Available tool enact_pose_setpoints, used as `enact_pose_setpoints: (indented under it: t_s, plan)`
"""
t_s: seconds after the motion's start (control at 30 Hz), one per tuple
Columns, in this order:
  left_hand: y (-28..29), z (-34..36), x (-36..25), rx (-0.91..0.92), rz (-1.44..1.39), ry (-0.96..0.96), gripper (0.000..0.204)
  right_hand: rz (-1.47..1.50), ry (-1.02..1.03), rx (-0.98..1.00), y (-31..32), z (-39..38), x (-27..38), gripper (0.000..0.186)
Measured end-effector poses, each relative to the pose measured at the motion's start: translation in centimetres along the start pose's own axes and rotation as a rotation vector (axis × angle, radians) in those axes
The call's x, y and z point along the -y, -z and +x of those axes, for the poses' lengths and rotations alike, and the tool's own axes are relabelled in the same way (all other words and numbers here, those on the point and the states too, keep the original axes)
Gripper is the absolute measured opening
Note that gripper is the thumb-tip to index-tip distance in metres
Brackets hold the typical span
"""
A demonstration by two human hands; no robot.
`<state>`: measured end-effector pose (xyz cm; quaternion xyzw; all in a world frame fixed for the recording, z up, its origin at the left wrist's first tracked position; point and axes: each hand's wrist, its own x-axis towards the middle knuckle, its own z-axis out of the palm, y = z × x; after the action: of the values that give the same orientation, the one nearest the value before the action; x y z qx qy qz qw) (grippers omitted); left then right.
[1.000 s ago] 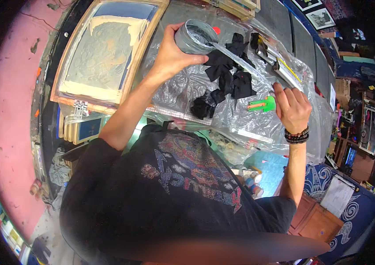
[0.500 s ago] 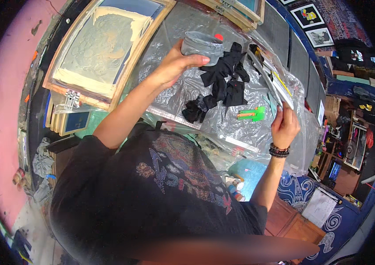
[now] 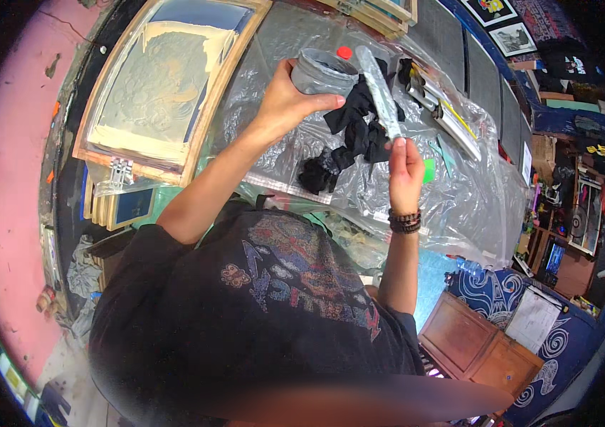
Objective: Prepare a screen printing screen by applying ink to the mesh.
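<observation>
My left hand [image 3: 290,101] is wrapped around a grey-smeared plastic tub [image 3: 320,80], its mouth tilted partly toward me. Between the fingers of my right hand [image 3: 406,174] is the lower end of a flat, pale spatula [image 3: 379,92] with grey stains. Its upper end points up and away, right of the tub and apart from it. Below both lie crumpled black cloth strips [image 3: 351,136] on plastic sheeting [image 3: 295,153]. What the tub holds is mostly hidden by its wall.
On the left rests a wood-framed printing screen [image 3: 225,97], its mesh spread with grey and cream paste. Long flat tools [image 3: 452,122] lie to the right, near a green object [image 3: 428,171] partly behind my right hand. A red cap [image 3: 344,53] sits behind the tub. More wooden frames [image 3: 381,16] stand farther back.
My right hand has lifted the spatula from the pile of long tools and brought it left, beside the tub. My left hand keeps the tub in nearly the same place.
</observation>
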<state>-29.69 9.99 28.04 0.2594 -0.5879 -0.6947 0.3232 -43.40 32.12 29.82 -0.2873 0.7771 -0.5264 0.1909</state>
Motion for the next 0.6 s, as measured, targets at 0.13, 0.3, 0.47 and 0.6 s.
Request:
enact_pose_setpoints:
  t_s: [0.13, 0.3, 0.47, 0.6]
  plan:
    - [-0.4, -0.2, -0.3, -0.104, 0.271, -0.090, 0.096, 0.095, 0.052, 0.018, -2.5, -0.6, -0.5, 0.034]
    - [-0.6, -0.2, -0.6, -0.239, 0.404, -0.202, 0.097, 0.102, 0.039, 0.007, -4.3, -1.6, 0.3, 0.035]
    - [-0.8, -0.1, -0.3, -0.349, 0.514, -0.328, 0.091, 0.051, 0.091, 0.008, -6.2, -2.5, 1.5, 0.036]
    - [-0.4, -0.2, 0.4, -0.365, 0.671, -0.426, 0.093, 0.103, 0.053, 0.050, -7.0, -3.1, 3.0, 0.035]
